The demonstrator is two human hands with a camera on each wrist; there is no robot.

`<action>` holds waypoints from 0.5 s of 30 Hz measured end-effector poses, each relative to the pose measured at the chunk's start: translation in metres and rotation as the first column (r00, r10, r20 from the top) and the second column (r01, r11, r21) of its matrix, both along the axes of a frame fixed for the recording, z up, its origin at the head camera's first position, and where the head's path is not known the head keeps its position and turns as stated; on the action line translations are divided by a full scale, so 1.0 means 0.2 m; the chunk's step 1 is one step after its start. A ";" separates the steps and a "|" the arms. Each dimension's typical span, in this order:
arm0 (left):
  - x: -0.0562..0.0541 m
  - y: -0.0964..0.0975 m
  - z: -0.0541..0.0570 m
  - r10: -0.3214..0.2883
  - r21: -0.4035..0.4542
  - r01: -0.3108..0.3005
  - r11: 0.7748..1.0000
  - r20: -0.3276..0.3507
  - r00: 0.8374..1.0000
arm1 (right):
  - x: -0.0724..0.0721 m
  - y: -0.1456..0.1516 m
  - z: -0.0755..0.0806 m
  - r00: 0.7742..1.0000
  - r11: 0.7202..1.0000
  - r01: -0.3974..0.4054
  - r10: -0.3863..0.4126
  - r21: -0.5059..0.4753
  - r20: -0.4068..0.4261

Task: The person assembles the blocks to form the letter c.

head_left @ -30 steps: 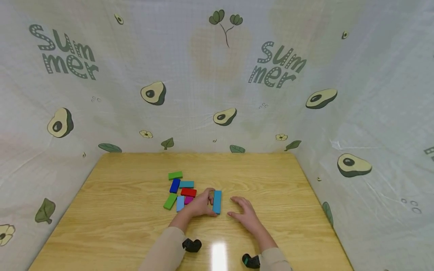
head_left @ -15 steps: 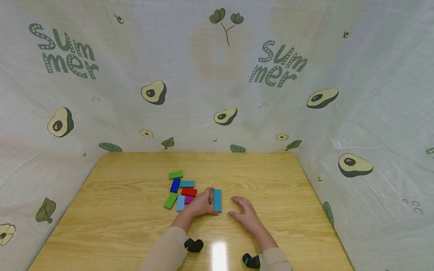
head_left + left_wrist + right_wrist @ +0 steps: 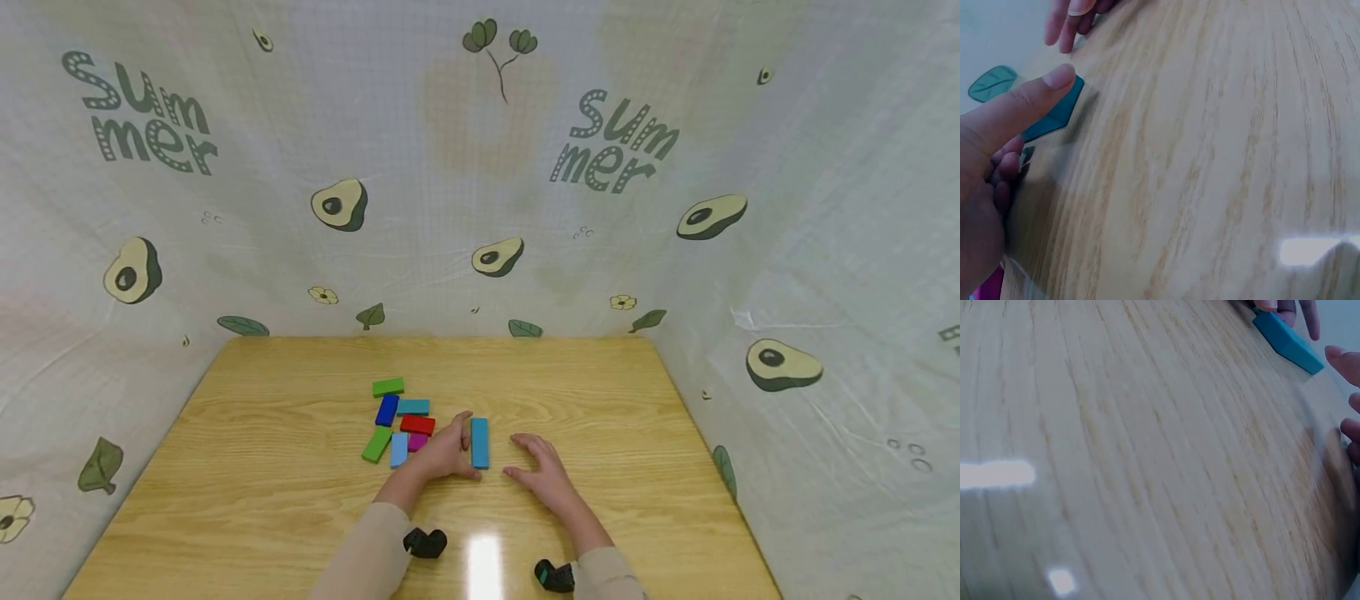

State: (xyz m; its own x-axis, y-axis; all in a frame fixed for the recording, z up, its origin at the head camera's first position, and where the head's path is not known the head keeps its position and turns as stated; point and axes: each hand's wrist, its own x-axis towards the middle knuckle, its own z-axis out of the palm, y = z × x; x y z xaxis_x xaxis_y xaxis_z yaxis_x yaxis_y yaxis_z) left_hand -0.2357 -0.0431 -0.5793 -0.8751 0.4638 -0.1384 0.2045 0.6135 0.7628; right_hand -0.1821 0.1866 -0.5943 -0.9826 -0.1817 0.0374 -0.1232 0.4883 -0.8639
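A teal-blue rectangular block (image 3: 480, 443) lies on the wooden table (image 3: 600, 400) between the two hands, its long side pointing away from me. My left hand (image 3: 446, 451) spreads loosely along the block's left side, thumb by the near end and forefinger by the far left corner. In the right wrist view the forefinger stands apart from the block (image 3: 1289, 342); whether the thumb touches it I cannot tell. To the right, my right hand (image 3: 544, 475) hovers with fingers bent and apart, holding nothing and facing the block across a gap.
Left of the hands lie several loose blocks: green (image 3: 387, 387), dark blue (image 3: 387, 410), teal (image 3: 413, 407), red (image 3: 417, 425), another green (image 3: 377, 445), light blue (image 3: 400, 450) and magenta (image 3: 417, 442), partly hidden. A printed cloth (image 3: 420, 250) surrounds the table's back and sides.
The block has shifted slightly away from me. My left forefinger and thumb, earlier at its two ends, now stand a little wider and off it. The right hand stays almost still.
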 end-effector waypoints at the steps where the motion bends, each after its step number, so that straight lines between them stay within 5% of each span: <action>1: 0.00 -0.01 0.00 -0.006 0.009 0.006 1.000 0.006 1.000 | 0.00 0.00 0.00 1.000 1.000 0.002 -0.002 -0.003 0.005; 7: 0.03 -0.05 0.01 -0.006 0.059 0.005 0.998 0.010 1.000 | 0.00 -0.01 0.03 0.998 0.998 0.041 -0.039 -0.054 0.049; 15: 0.07 -0.13 0.12 0.036 0.127 -0.028 0.991 -0.064 0.997 | -0.04 -0.07 0.11 0.998 0.994 0.046 -0.043 -0.096 0.035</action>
State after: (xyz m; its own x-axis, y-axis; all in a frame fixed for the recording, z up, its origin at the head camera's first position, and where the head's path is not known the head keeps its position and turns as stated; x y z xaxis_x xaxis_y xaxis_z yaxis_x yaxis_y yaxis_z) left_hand -0.2215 -0.0698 -0.5544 -0.8951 0.4453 -0.0218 0.2389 0.5204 0.8198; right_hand -0.1903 0.1719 -0.5718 -0.9906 -0.1352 0.0204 -0.0742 0.4066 -0.9106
